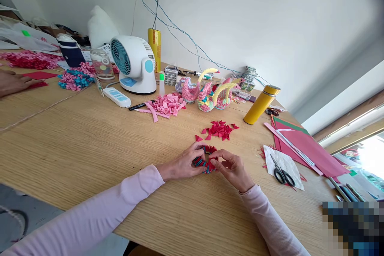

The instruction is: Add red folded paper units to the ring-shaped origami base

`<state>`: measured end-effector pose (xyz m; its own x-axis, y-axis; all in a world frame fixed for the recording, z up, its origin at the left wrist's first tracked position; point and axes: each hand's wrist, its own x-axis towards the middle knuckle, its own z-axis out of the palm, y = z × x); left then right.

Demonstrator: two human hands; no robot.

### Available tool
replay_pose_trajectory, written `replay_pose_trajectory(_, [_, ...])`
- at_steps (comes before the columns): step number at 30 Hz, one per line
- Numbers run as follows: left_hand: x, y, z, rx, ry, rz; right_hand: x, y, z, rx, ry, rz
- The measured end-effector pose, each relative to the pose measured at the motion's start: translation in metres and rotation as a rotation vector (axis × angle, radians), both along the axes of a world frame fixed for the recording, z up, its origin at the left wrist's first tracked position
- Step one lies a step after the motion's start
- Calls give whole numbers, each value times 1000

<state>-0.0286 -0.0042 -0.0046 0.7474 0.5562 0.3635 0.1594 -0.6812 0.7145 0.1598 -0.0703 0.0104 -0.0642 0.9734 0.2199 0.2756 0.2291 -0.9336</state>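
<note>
Between my two hands sits a ring of folded paper pieces [210, 167], red on top with blue lower down. My left hand [189, 161] grips its left side, thumb and fingers around the rim. On the right side, my right hand [233, 167] pinches the ring's edge with thumb and forefinger; whether a loose piece is between them is hidden. Just beyond the ring lies a pile of red folded paper triangles [221, 130]. Farther back is a heap of pink paper pieces [168, 106], beside several folded-paper swans [207, 96].
A white fan [135, 64] and a remote control [117, 97] stand left of centre. Yellow flask [261, 105], scissors [283, 174] on white tissue and red paper sheets [312, 148] lie to the right. Another person's hand [15, 82] rests at the far left.
</note>
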Motion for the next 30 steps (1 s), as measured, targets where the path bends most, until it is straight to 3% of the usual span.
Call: replay_pose_trajectory(30, [0,1,-2,15,0,-23,7,2,-8,109,-208,62])
